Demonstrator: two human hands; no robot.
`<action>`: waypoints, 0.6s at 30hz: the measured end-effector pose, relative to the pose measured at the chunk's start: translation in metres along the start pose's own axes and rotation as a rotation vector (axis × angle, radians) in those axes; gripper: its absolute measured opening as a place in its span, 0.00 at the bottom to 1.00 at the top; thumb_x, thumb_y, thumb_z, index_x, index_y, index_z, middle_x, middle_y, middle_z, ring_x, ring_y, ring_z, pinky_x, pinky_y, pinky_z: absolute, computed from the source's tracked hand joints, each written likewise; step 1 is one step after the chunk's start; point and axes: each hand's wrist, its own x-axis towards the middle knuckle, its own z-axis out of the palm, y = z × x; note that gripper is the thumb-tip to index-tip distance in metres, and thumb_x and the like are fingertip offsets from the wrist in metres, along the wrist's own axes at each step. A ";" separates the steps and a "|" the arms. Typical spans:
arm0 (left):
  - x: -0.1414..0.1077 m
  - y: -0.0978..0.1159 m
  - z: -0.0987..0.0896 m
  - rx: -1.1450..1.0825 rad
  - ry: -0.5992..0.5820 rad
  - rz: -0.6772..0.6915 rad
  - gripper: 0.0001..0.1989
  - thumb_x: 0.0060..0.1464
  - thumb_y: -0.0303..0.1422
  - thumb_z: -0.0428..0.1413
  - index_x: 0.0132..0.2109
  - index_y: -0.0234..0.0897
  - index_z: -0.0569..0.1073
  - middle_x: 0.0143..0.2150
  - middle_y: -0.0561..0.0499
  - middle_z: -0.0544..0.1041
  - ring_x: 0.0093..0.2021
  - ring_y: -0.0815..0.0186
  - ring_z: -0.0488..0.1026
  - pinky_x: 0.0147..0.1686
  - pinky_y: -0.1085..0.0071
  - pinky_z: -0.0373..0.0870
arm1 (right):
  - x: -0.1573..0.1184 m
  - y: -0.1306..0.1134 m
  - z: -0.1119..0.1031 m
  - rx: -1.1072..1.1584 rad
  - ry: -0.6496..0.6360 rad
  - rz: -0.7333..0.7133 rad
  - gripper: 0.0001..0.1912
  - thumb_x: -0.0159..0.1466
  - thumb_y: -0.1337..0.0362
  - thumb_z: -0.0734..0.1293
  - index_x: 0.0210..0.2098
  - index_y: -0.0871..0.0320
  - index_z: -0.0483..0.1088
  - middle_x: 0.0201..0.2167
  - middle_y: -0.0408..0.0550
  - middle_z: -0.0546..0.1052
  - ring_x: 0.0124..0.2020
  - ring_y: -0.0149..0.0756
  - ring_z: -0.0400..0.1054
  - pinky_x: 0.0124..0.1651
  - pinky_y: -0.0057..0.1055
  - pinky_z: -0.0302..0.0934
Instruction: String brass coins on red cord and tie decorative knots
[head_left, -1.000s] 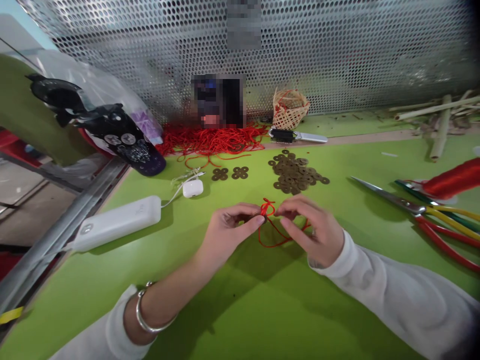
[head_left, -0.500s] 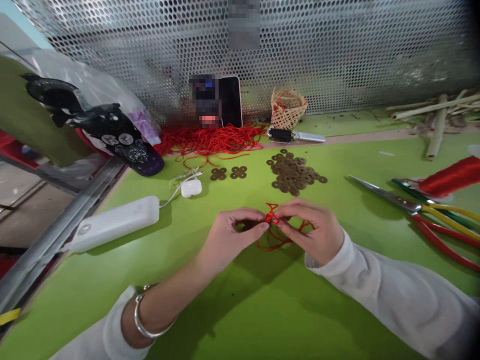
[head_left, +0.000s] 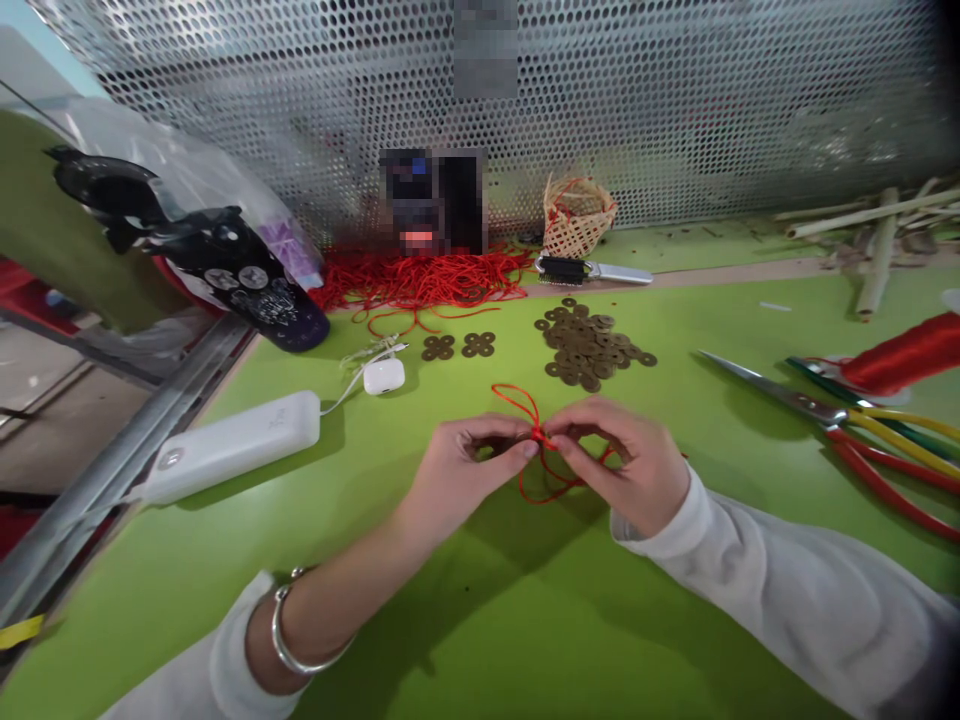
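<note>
Red cord [head_left: 538, 435], looped and knotted, is at the centre of the frame, pinched between thumb and forefinger of both the left hand [head_left: 461, 478] and the right hand [head_left: 628, 458] — the fingertips hide part of the knot. Just above are a pile of coins [head_left: 589, 348] and, left of it, two coin clusters [head_left: 438, 348] [head_left: 478, 345]. A red tangle [head_left: 427, 278] fills the upper centre, with a woven basket [head_left: 577, 222] and a brush [head_left: 566, 270] to its right. Scissors [head_left: 814, 405] and a red spool [head_left: 911, 355] crowd the right edge; a white power bank [head_left: 240, 447], white case [head_left: 384, 375] and black tumbler [head_left: 251, 285] line the left — all before a perforated metal panel [head_left: 675, 110].
</note>
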 end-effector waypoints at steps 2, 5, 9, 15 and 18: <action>0.000 0.000 0.001 -0.043 0.006 -0.032 0.05 0.42 0.29 0.63 0.30 0.34 0.78 0.32 0.51 0.78 0.33 0.70 0.72 0.37 0.75 0.68 | 0.001 0.002 0.000 0.006 0.007 0.011 0.07 0.58 0.72 0.64 0.36 0.59 0.71 0.32 0.46 0.75 0.32 0.29 0.69 0.36 0.26 0.66; 0.001 0.001 0.001 -0.074 -0.019 -0.092 0.05 0.42 0.29 0.63 0.31 0.34 0.78 0.32 0.51 0.79 0.32 0.71 0.72 0.37 0.76 0.68 | 0.002 0.004 -0.001 0.017 -0.011 -0.004 0.06 0.58 0.72 0.64 0.34 0.58 0.71 0.31 0.46 0.75 0.32 0.29 0.69 0.35 0.26 0.66; 0.000 0.001 0.000 -0.083 -0.050 -0.109 0.04 0.42 0.29 0.63 0.30 0.35 0.79 0.32 0.52 0.79 0.32 0.72 0.72 0.37 0.77 0.68 | 0.002 0.004 -0.003 0.035 -0.031 -0.008 0.05 0.58 0.71 0.65 0.33 0.57 0.71 0.31 0.47 0.75 0.32 0.31 0.70 0.35 0.28 0.67; -0.002 0.000 -0.003 -0.061 -0.063 -0.087 0.04 0.44 0.30 0.63 0.31 0.36 0.79 0.34 0.51 0.79 0.33 0.72 0.72 0.38 0.76 0.68 | 0.002 0.005 -0.004 -0.018 -0.042 -0.019 0.07 0.58 0.71 0.65 0.34 0.57 0.73 0.33 0.48 0.76 0.34 0.32 0.71 0.37 0.29 0.68; -0.001 0.000 -0.003 -0.061 -0.035 -0.084 0.04 0.43 0.29 0.63 0.30 0.35 0.79 0.33 0.51 0.79 0.33 0.72 0.72 0.37 0.77 0.68 | 0.002 0.006 -0.003 -0.022 -0.036 -0.044 0.07 0.58 0.72 0.64 0.35 0.57 0.73 0.34 0.49 0.75 0.34 0.31 0.71 0.38 0.28 0.67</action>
